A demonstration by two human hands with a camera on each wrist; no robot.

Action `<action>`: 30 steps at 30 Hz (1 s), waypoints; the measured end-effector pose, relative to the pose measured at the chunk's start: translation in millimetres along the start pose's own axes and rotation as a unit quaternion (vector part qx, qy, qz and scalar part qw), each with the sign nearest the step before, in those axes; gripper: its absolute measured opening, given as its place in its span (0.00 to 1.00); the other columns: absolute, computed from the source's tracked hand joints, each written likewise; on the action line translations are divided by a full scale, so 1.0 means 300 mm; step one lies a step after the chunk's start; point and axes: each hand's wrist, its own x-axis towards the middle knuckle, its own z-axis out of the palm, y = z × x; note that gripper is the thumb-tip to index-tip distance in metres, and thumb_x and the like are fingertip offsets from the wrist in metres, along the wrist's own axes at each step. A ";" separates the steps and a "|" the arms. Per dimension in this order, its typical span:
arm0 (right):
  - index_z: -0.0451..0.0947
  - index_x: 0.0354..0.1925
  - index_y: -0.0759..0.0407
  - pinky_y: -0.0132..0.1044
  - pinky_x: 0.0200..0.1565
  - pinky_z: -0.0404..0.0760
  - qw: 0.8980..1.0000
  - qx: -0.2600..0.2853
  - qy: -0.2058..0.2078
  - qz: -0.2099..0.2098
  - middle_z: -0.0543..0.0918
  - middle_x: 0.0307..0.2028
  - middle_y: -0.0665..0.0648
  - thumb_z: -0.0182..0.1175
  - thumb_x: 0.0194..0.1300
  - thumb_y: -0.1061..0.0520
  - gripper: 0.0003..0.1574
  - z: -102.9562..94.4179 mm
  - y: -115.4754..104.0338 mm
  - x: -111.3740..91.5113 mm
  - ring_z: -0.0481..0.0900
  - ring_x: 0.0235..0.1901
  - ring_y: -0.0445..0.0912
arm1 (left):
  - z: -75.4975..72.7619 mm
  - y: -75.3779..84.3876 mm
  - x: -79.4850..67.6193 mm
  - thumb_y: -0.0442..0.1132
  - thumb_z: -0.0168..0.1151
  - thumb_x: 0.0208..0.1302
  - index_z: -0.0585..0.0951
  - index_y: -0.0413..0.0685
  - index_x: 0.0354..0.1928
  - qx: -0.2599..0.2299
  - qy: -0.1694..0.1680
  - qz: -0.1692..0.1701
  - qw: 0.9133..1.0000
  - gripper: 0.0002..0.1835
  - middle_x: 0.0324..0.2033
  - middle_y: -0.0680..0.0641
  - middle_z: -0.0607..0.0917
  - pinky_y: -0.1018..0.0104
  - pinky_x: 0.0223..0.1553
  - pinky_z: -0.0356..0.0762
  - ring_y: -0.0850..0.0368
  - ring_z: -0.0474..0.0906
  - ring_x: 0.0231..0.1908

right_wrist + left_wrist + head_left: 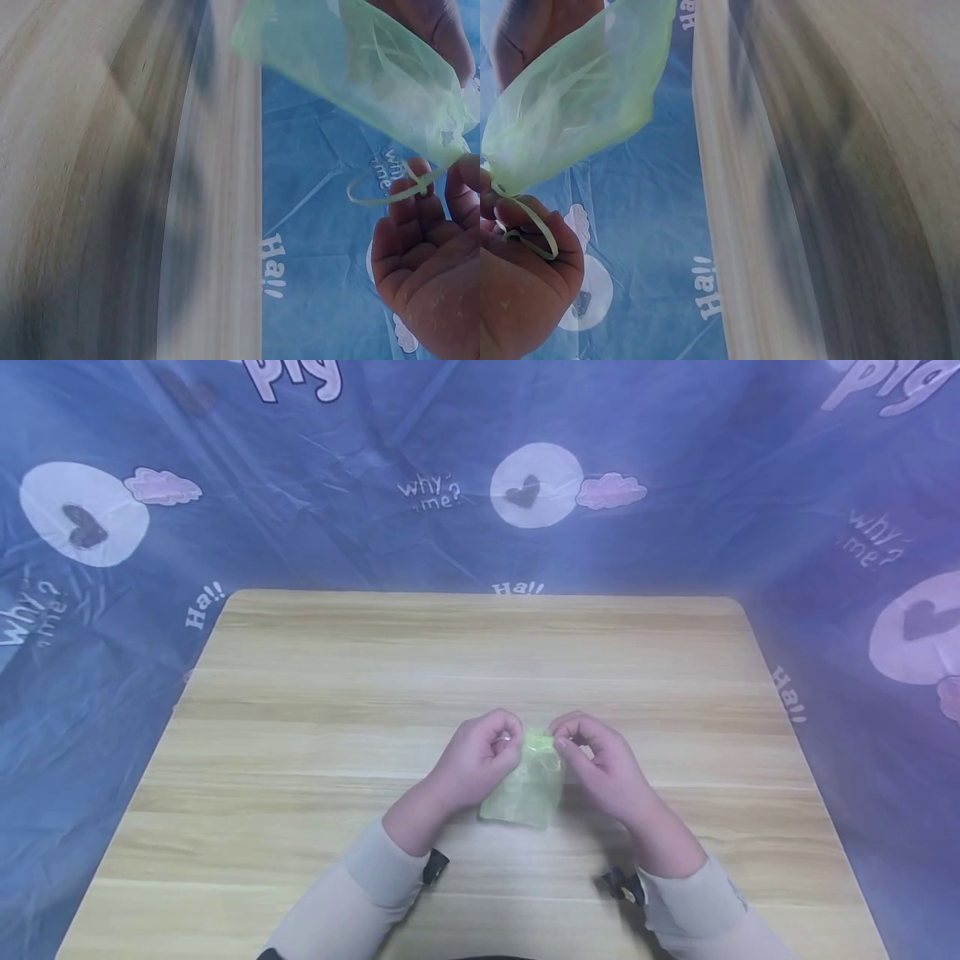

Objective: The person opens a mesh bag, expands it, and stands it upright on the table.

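A sheer pale green drawstring pouch [528, 789] hangs between both hands above the table, its gathered top held up and its body hanging down. My left hand [480, 756] pinches the left upper corner, with a loop of green ribbon [544, 225] lying over its curled fingers in the left wrist view. My right hand [600, 760] pinches the right upper corner between thumb and index finger. In the right wrist view another ribbon loop [375, 199] dangles beside the half-curled other fingers. Through the thin mesh nothing distinct can be made out inside the pouch [345, 67].
A light wood-grain table [315, 718] lies beneath the hands. Behind it and at its sides hangs a blue printed cloth [360, 527] with hearts, clouds and lettering. Dark straps with buckles [624, 887] show at the sleeve cuffs.
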 end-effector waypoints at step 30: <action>0.79 0.51 0.72 0.29 0.56 0.79 0.996 0.022 0.018 -0.082 0.86 0.44 0.64 0.56 0.66 0.79 0.17 0.006 0.015 -0.001 0.82 0.50 0.40 | -0.012 -0.007 -0.013 0.30 0.55 0.68 0.77 0.43 0.37 0.032 0.007 0.051 0.998 0.03 0.16 0.61 0.64 0.69 0.25 0.66 0.68 0.59 0.18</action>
